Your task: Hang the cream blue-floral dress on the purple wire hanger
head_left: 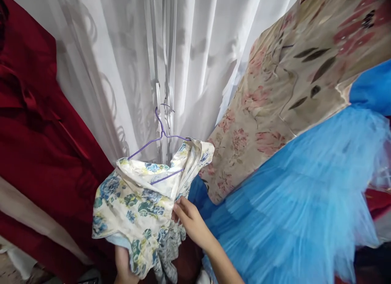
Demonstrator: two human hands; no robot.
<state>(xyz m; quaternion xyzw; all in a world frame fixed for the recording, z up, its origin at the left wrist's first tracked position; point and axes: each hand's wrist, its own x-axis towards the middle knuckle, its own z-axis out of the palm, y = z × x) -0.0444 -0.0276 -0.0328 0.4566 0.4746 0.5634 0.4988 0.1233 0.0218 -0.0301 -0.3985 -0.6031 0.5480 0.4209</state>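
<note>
A cream dress point(137, 206) with blue, green and yellow flowers hangs tilted on a thin purple hanger point(146, 146). One shoulder of the dress sits on each side of the hanger, and the neckline gapes so that the lower bar shows. My right hand point(191, 221) pinches the front edge of the dress below the neckline, thumb and fingers closed on the cloth. Under the sleeve at lower left is my left hand point(122, 261), against the dress; its fingers are hidden by the cloth. Grey patterned fabric point(168, 249) hangs beneath my right hand.
A dark red dress point(36, 125) hangs on the left. To the right are a beige dress point(275, 92) with pink flowers and a layered blue tulle dress point(284, 194), close to my right forearm. White curtains point(131, 51) and pale vertical straps point(165, 51) fill the back.
</note>
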